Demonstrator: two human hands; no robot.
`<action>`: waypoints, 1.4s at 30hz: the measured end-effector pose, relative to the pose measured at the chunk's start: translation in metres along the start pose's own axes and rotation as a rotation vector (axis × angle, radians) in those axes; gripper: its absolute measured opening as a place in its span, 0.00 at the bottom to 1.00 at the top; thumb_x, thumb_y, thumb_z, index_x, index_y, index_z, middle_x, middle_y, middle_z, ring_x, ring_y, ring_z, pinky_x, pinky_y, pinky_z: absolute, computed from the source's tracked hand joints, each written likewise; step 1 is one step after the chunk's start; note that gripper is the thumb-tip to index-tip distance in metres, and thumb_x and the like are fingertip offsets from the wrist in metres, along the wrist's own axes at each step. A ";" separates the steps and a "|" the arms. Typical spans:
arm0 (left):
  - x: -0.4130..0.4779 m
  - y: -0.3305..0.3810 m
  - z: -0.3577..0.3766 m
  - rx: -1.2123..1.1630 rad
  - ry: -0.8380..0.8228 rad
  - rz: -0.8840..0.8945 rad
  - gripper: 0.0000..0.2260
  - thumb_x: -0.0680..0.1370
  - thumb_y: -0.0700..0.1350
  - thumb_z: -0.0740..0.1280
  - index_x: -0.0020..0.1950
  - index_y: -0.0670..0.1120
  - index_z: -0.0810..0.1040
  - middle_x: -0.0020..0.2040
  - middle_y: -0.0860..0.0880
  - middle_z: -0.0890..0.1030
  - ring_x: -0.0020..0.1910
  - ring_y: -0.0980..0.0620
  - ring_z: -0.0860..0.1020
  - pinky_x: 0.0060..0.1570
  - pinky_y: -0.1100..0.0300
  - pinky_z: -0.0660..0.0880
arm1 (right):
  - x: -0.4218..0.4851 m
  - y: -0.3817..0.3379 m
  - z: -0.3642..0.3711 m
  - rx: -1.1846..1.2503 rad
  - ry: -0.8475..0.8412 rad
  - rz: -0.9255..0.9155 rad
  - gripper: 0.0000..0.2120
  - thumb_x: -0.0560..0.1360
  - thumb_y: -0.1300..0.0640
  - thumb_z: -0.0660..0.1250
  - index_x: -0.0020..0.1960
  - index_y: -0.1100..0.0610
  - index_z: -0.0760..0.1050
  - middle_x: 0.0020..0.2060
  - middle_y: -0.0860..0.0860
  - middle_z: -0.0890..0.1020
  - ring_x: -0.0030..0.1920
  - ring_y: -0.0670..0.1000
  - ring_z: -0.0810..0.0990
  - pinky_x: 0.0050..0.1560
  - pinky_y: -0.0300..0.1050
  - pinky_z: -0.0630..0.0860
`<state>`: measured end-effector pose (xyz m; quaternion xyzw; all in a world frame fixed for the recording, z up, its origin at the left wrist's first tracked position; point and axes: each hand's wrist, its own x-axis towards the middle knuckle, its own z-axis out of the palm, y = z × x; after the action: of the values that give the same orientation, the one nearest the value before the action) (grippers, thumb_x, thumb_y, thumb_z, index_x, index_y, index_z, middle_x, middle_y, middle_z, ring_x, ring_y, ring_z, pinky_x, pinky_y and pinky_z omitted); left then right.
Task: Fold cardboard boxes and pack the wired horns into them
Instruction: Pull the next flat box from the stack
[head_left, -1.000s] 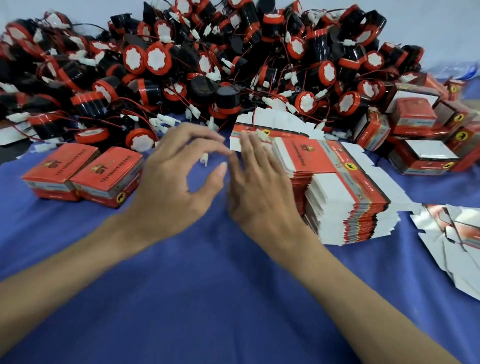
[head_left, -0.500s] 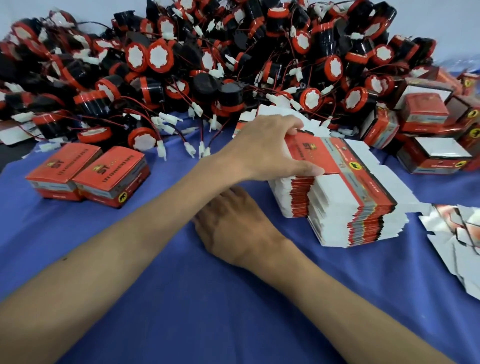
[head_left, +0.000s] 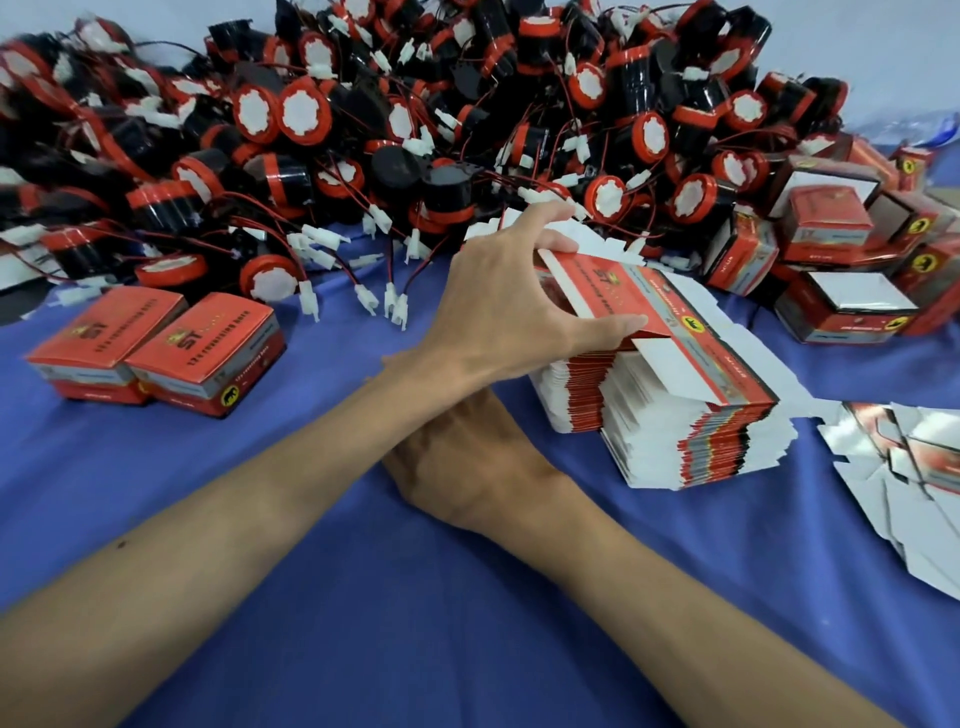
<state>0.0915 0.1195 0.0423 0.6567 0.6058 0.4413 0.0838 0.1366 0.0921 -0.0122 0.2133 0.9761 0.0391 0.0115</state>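
Note:
A tall stack of flat red-and-white cardboard boxes (head_left: 691, 415) stands right of centre on the blue cloth. My left hand (head_left: 504, 312) reaches across over my right arm. It pinches the top flat box (head_left: 613, 291) between thumb and fingers, and that box's left end is raised off the stack. My right hand (head_left: 467, 457) lies low on the cloth under my left forearm, its fingers hidden. A big heap of black-and-red wired horns (head_left: 363, 130) with white plugs fills the back.
Two closed red boxes (head_left: 156, 348) sit side by side at the left. Several folded boxes (head_left: 841, 291), some with open tops, are piled at the back right. Loose flat cartons (head_left: 914, 483) are spread at the right edge. Bare blue cloth (head_left: 415, 597) lies in front.
My left hand crossed to the right over my right hand, reached the stack and now lifts the top flat box. My right hand drew back and lowered onto the cloth.

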 end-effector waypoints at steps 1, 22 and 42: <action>0.000 0.001 0.001 -0.039 0.026 -0.021 0.42 0.60 0.65 0.72 0.69 0.45 0.71 0.57 0.52 0.81 0.57 0.55 0.78 0.60 0.51 0.74 | 0.000 0.000 0.001 0.000 -0.002 0.000 0.26 0.83 0.52 0.46 0.78 0.57 0.46 0.77 0.55 0.53 0.76 0.58 0.52 0.73 0.56 0.51; 0.010 0.013 0.024 -0.156 0.159 -0.183 0.29 0.63 0.63 0.78 0.57 0.48 0.78 0.49 0.61 0.79 0.51 0.63 0.76 0.54 0.69 0.70 | -0.007 -0.001 -0.017 0.049 -0.160 0.037 0.27 0.83 0.48 0.46 0.78 0.55 0.43 0.77 0.52 0.49 0.76 0.54 0.49 0.72 0.47 0.47; -0.019 -0.051 0.021 -0.108 0.123 -0.119 0.22 0.70 0.63 0.72 0.55 0.50 0.77 0.52 0.46 0.80 0.52 0.49 0.79 0.53 0.63 0.77 | -0.014 -0.001 -0.032 0.140 0.563 0.159 0.10 0.70 0.57 0.67 0.36 0.63 0.80 0.35 0.64 0.81 0.26 0.59 0.77 0.28 0.45 0.67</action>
<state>0.0714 0.1251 -0.0125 0.5857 0.6232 0.5069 0.1077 0.1475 0.0836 0.0192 0.2701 0.9215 0.0299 -0.2774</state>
